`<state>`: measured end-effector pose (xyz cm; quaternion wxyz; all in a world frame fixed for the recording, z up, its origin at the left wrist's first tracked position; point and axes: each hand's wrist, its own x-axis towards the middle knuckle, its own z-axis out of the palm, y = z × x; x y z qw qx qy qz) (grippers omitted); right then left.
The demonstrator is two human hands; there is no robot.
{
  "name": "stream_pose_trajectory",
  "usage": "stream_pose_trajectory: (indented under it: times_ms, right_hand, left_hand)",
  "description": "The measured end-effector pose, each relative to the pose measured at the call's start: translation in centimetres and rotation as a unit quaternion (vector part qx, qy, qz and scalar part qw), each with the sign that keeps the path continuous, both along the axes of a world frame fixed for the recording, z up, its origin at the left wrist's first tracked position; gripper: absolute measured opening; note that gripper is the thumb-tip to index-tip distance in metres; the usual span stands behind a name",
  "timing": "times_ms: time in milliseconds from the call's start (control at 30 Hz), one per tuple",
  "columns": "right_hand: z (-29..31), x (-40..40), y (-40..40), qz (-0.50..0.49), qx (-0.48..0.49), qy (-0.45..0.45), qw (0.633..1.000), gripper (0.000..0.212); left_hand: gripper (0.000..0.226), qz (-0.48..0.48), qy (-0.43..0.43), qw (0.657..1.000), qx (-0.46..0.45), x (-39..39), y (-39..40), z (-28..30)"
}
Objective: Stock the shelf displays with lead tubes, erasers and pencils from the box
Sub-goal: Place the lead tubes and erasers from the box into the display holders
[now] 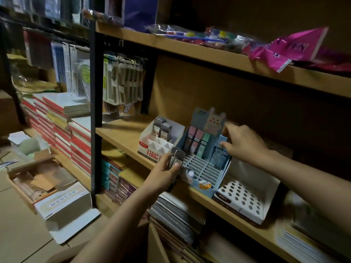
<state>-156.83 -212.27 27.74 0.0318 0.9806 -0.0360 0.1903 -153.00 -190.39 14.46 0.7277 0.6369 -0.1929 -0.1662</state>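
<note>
here left hand grips lead tubes; right hand pinches blue eraser.

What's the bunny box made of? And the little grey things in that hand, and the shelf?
The bunny box looks like thin printed cardboard: flat folded panels, matte colour. The lead tubes gripped in the left hand seem hard plastic with paper labels; the blur leaves that open. The shelf looks like smooth, light wood-look board, probably laminate.

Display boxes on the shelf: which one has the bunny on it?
The blue middle display, between the white lead-tube display and the white holed display; only it has a bunny card on top.
</note>
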Motion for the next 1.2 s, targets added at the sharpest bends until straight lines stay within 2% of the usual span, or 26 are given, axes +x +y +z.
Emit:
stream_pose_trajectory:
  times_ms: [200, 400, 633, 767, 867, 933, 1000, 1067, 1133, 1200]
  right_hand:
    - [-1.0, 0.2, -0.1, -0.005, -0.027, 0.001, 1.0, 0.03]
    - [-2.0, 0.2, 0.6, -0.005, -0.04, -0.026, 0.999, 0.03]
    - [-2.5, 0.6, 0.4, -0.071, -0.179, -0.051, 0.98, 0.032]
    - [-3.0, 0.6, 0.5, -0.098, -0.175, -0.032, 0.979, 0.032]
    - [-2.8, 0.5, 0.8, -0.107, -0.173, -0.011, 0.979, 0.03]
    - [-2.6, 0.3, 1.0, -0.106, -0.156, -0.015, 0.982, 0.03]
    - [-2.4, 0.1, 1.4, -0.059, -0.116, -0.065, 0.989, 0.031]
    - [-2.2, -0.3, 2.8, 0.035, 0.028, -0.077, 0.996, 0.032]
    - [-2.3, -0.2, 4.9, 0.092, 0.171, -0.011, 0.981, 0.034]
    - [-2.8, 0.2, 6.8, 0.109, 0.248, 0.026, 0.962, 0.036]
  left_hand:
    - [0.026, 0.021, -0.002, 1.0, -0.002, 0.2, -0.3, -0.2]
    - [0.019, 0.023, -0.007, 1.0, -0.004, 0.0, -0.5, -0.1]
    - [0.021, 0.019, -0.006, 1.0, -0.005, -0.2, -0.4, -0.1]
    - [0.017, 0.018, 0.001, 1.0, -0.01, -0.2, -0.4, -0.2]
    - [0.021, 0.01, 0.018, 0.998, -0.054, -0.1, -0.2, 0.1]
    - [0.026, -0.005, 0.031, 0.996, -0.085, 0.1, 0.1, 0.4]
    - [0.026, -0.025, 0.041, 0.992, -0.116, 0.2, 0.5, 0.7]
    - [0.025, -0.044, 0.051, 0.989, -0.134, 0.1, 0.9, 0.9]
    - [0.026, -0.061, 0.05, 0.988, -0.129, -0.1, 1.2, 1.0]
    - [0.027, -0.071, 0.039, 0.99, -0.118, -0.1, 1.5, 1.0]
